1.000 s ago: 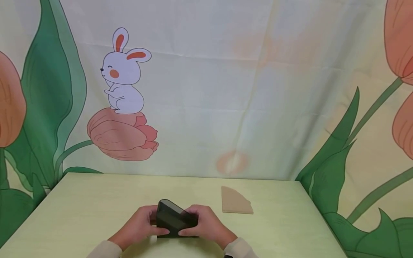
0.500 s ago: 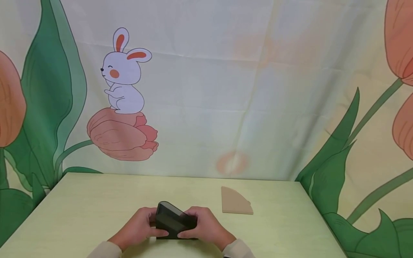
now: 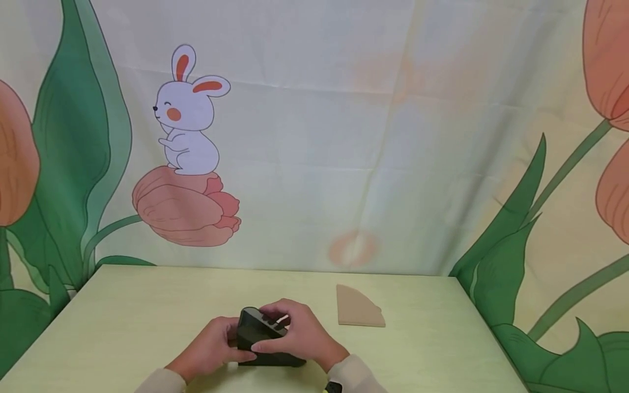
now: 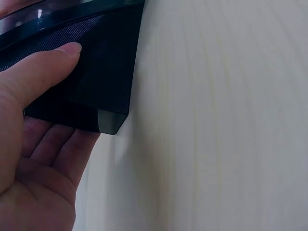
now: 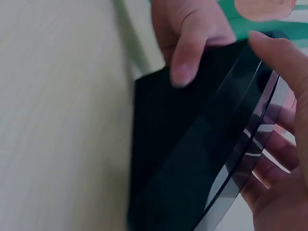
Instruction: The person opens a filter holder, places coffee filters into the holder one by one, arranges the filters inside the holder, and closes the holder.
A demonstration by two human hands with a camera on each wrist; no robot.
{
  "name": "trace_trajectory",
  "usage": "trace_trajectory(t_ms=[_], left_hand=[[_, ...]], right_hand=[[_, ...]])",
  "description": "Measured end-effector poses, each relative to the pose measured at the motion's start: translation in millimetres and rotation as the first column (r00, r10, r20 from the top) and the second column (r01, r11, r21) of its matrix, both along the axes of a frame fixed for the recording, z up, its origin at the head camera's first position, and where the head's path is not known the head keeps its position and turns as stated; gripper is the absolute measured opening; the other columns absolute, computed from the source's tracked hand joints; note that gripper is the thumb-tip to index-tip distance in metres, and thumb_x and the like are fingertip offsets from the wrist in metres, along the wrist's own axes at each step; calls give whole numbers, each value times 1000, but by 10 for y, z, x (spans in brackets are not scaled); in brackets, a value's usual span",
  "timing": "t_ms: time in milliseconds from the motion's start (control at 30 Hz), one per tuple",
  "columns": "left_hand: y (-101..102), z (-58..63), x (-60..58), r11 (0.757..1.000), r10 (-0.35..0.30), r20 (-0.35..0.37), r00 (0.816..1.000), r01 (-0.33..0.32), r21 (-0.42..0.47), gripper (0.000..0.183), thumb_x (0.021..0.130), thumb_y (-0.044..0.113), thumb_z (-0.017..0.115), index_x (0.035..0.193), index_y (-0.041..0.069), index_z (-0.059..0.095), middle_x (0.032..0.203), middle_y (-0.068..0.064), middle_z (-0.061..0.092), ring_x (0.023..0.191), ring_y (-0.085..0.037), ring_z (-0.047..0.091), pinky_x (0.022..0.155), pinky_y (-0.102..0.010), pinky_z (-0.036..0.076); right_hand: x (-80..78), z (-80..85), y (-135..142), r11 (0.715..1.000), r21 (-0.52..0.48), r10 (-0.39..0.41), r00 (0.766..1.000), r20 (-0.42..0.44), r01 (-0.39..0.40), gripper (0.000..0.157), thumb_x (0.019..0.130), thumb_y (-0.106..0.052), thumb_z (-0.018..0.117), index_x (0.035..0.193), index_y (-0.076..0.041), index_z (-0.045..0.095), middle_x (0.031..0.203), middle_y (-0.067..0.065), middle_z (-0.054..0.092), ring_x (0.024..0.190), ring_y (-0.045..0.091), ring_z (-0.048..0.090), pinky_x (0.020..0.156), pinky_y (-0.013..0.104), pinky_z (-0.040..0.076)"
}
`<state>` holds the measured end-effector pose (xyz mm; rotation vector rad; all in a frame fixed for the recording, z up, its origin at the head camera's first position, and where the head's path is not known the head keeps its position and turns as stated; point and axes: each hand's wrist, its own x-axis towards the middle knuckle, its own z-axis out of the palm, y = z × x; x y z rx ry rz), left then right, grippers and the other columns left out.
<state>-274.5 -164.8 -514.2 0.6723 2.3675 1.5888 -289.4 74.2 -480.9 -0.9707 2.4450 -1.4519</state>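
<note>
Near the table's front edge is a black wedge-shaped case (image 3: 275,359) with a sloping top and a clear smoky lid (image 5: 236,180). My left hand (image 3: 216,341) grips its left end, thumb (image 4: 48,67) on the ribbed front and fingers behind and beneath. Over the slope, my right hand (image 3: 302,335) holds the upper part at the lid, its thumb against the front and the other fingers curled over the far side. In the right wrist view, those fingers show partly through the clear plastic. What the case contains is hidden.
A flat tan quarter-circle piece (image 3: 358,308) with a small tab on its curved edge lies right of the hands. The pale wood-look table (image 3: 432,338) ends at a printed cloth (image 3: 295,164) with a rabbit and tulips.
My right hand has left the case's lower right end and moved up and left onto the lid. The left hand keeps its grip, and the tan piece stays put.
</note>
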Motion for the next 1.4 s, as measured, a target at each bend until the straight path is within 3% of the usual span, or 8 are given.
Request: trace_trajectory(t_ms=[200, 367, 667, 867, 1033, 1200, 1400], left_hand=[[6, -15, -2, 1000, 7, -22, 1000, -7, -20, 38, 80, 17, 89, 115, 12, 74, 113, -6, 77, 96, -10, 74, 82, -18, 56], [10, -30, 3, 1000, 4, -5, 1000, -4, 3, 40, 80, 17, 89, 116, 11, 73, 112, -6, 78, 97, -12, 75, 82, -19, 57], [7, -37, 19, 999, -10, 36, 999, 9, 48, 40, 79, 17, 89, 114, 8, 72, 106, -8, 79, 94, -16, 76, 82, -22, 57], [-2, -13, 21, 998, 9, 62, 998, -12, 56, 40, 77, 15, 90, 112, 7, 73, 105, -7, 79, 92, -19, 76, 79, -22, 56], [1, -4, 23, 998, 0, 70, 998, -5, 66, 40, 77, 13, 90, 113, 6, 72, 106, -9, 79, 92, -20, 75, 78, -23, 57], [9, 6, 28, 998, -3, 64, 998, -1, 60, 41, 77, 13, 90, 113, 6, 72, 107, -9, 79, 92, -19, 75, 79, -23, 56], [10, -4, 24, 998, -1, 71, 997, -4, 64, 41, 77, 13, 90, 113, 6, 72, 107, -9, 79, 92, -19, 75, 78, -23, 56]], right_hand=[[38, 124, -184, 999, -37, -11, 997, -76, 8, 46, 82, -41, 87, 122, -24, 71, 109, -11, 73, 92, 6, 67, 82, 25, 56], [66, 166, -161, 996, -77, -42, 994, -101, 34, 35, 83, -37, 87, 113, -22, 75, 102, -7, 75, 88, 10, 69, 78, 27, 58], [65, 282, 279, 984, -138, -116, 993, -3, 114, 31, 84, -30, 87, 111, -25, 74, 104, -2, 75, 94, 12, 71, 89, 36, 58], [52, 233, 561, 964, -242, -102, 994, 29, 106, 34, 83, -20, 87, 114, -15, 73, 104, 8, 74, 93, 19, 71, 89, 31, 58], [56, 185, 797, 946, -310, -94, 995, 31, 99, 39, 81, -11, 87, 116, -6, 70, 106, 13, 75, 92, 14, 73, 88, 29, 59], [70, 120, 1028, 939, -333, -82, 996, 30, 87, 45, 80, -6, 87, 121, -4, 67, 110, 20, 74, 95, 14, 75, 88, 29, 60], [105, 33, 1243, 939, -339, -54, 998, 19, 57, 40, 82, -2, 85, 118, 0, 67, 110, 27, 72, 97, 14, 74, 87, 29, 60]])
